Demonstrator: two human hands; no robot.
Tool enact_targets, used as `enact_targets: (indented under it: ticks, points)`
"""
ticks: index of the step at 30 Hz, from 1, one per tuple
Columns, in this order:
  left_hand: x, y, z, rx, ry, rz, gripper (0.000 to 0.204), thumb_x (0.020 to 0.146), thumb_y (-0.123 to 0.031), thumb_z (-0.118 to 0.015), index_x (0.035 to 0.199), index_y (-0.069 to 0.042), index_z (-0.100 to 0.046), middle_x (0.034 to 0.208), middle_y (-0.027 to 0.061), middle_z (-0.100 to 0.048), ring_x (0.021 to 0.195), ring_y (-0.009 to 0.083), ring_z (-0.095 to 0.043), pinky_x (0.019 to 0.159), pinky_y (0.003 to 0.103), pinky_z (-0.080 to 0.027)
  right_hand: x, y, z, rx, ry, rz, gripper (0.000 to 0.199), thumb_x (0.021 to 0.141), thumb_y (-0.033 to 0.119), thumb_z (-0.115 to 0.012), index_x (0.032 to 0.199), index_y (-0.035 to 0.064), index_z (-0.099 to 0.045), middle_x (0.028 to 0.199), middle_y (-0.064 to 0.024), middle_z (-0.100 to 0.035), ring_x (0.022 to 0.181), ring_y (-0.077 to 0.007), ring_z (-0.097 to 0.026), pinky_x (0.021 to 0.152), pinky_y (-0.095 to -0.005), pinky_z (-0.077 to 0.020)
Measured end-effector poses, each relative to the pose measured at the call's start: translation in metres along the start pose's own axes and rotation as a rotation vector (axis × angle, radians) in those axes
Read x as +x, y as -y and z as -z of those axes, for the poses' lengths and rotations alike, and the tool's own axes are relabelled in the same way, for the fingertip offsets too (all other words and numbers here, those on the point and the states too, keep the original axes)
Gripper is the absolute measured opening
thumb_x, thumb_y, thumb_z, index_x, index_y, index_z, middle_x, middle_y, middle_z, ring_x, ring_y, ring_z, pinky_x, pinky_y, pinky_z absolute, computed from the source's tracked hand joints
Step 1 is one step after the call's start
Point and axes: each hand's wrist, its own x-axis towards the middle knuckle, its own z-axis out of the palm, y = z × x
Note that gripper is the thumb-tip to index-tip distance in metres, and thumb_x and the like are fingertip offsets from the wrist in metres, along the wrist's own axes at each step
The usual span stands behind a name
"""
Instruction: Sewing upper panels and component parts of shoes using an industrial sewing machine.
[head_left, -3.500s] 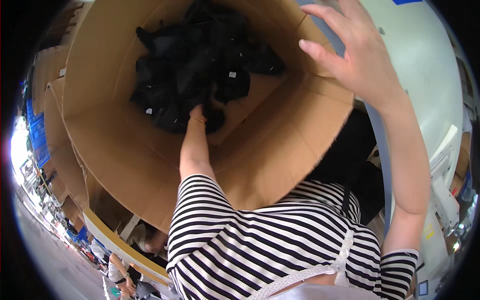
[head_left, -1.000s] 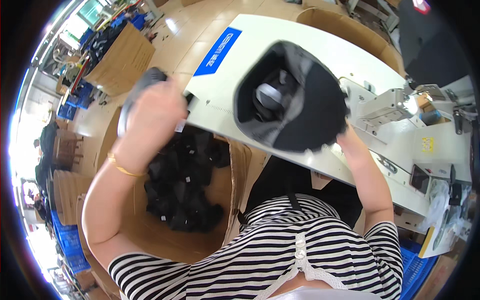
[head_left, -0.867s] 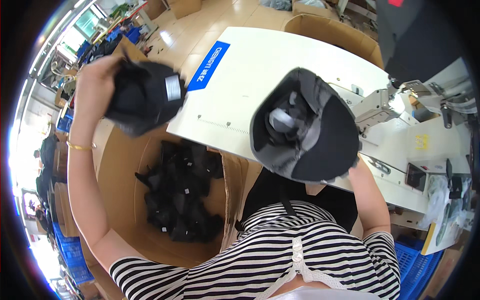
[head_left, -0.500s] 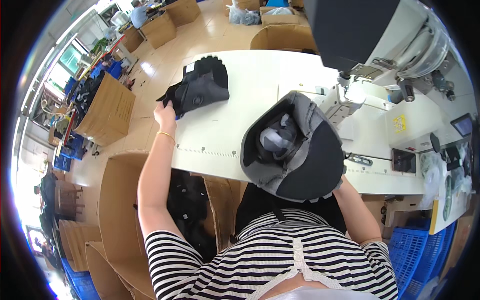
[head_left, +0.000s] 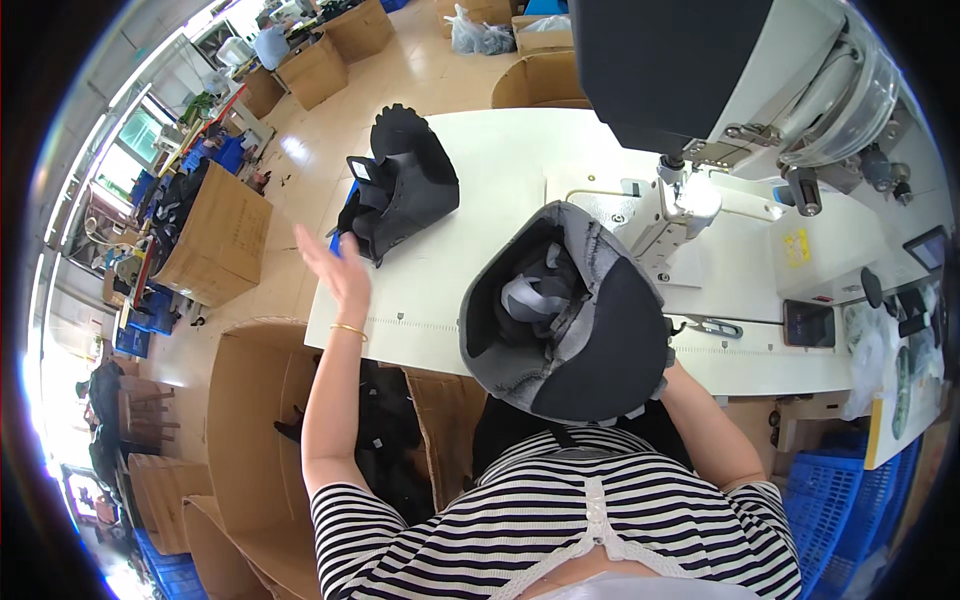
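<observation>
So one black piece (head_left: 415, 185) was already out by the left edge of the bench (head_left: 490, 150), left hand (head_left: 338, 272) spread and empty beside it, right hand (head_left: 677, 379), mostly hidden, gripping a grey-lined piece (head_left: 605, 330) over the near edge, with a dark pile (head_left: 385, 405) seemingly left to do.

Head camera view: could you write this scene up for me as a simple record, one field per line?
Left hand: open, fingers spread, near the black fabric piece
Right hand: mostly hidden, holding up the gray-and-black fabric piece
On the table: black fabric piece with a white label, phone
Table: white, with a ruler scale along its near edge
Machine: large sewing machine, its lamp lit
At the person's left: cardboard box with dark pieces inside
Lower right: blue baskets
</observation>
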Motion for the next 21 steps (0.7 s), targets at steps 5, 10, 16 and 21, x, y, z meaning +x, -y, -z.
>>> enact_targets:
  ticks: [5, 10, 16, 21]
  points:
    - [0.009, -0.068, -0.017, 0.465, 0.473, -0.419, 0.073, 0.074, -0.023, -0.071, 0.139, -0.013, -0.04, 0.149, 0.0174, -0.024, 0.132, 0.0405, -0.027, 0.108, 0.051, -0.026, -0.008, -0.011, 0.002, 0.038, 0.018, -0.015, 0.014, 0.082, 0.008, -0.06, 0.088, -0.0035, -0.065, 0.075, -0.0049, -0.064, 0.07, -0.0127, -0.059, 0.066, -0.0289, -0.0479]
    - [0.046, -0.042, -0.069, 0.541, 0.472, -0.37, 0.069, 0.076, -0.015, -0.069, 0.139, -0.016, -0.041, 0.151, 0.0149, -0.021, 0.129, 0.038, -0.034, 0.105, 0.05, -0.03, -0.007, -0.017, 0.004, 0.062, 0.006, -0.022, 0.014, 0.083, 0.007, -0.06, 0.089, -0.0036, -0.065, 0.076, -0.0049, -0.064, 0.071, -0.0126, -0.059, 0.066, -0.0289, -0.048]
    - [0.021, -0.078, -0.059, 0.305, 0.305, -0.429, 0.061, 0.084, -0.021, -0.064, 0.136, -0.003, -0.04, 0.146, 0.0205, -0.029, 0.129, 0.0366, -0.035, 0.106, 0.049, -0.029, 0.002, -0.024, -0.001, 0.074, -0.03, -0.036, 0.014, 0.083, 0.007, -0.059, 0.09, -0.0037, -0.065, 0.076, -0.0049, -0.064, 0.071, -0.0126, -0.06, 0.066, -0.0288, -0.0481]
    - [-0.046, -0.098, 0.035, -0.64, 1.072, 0.944, 0.084, 0.092, -0.065, -0.02, 0.107, 0.007, -0.061, 0.092, 0.0193, -0.067, 0.082, 0.0283, -0.066, 0.076, 0.037, -0.052, 0.005, -0.035, -0.001, 0.11, -0.041, -0.049, 0.014, 0.083, 0.007, -0.059, 0.091, -0.0038, -0.065, 0.077, -0.0049, -0.065, 0.072, -0.0125, -0.06, 0.067, -0.0288, -0.0482]
